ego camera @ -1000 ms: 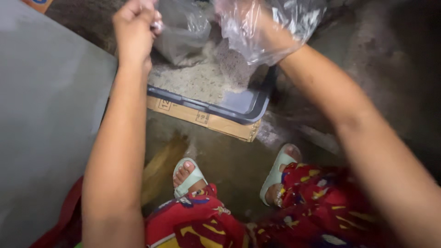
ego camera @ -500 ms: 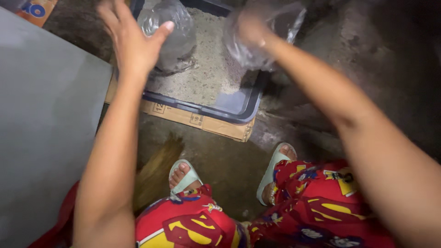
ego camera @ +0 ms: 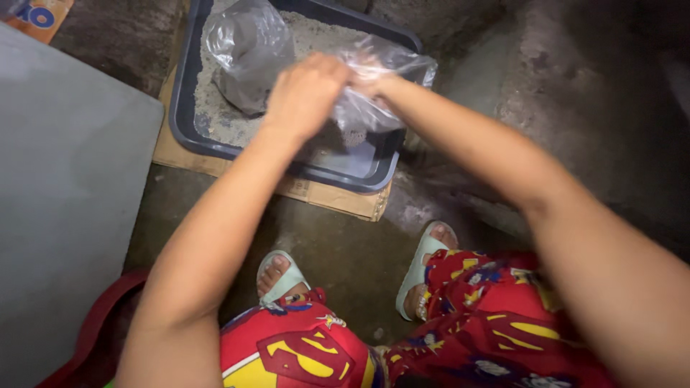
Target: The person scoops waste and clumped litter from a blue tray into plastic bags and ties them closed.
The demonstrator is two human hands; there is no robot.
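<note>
Both my hands are up over the dark tray (ego camera: 188,122) of gritty grey sand: left hand (ego camera: 305,93) and right hand (ego camera: 370,75) pinch a clear plastic bag (ego camera: 377,108) between them. A second bag (ego camera: 248,50) sits in the tray, on cardboard (ego camera: 323,195).

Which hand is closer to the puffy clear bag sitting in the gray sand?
The left. The left hand sits just beside the puffy clear bag lying in the tray. The right hand, wrapped in another plastic bag, is farther off, beyond the left hand.
</note>
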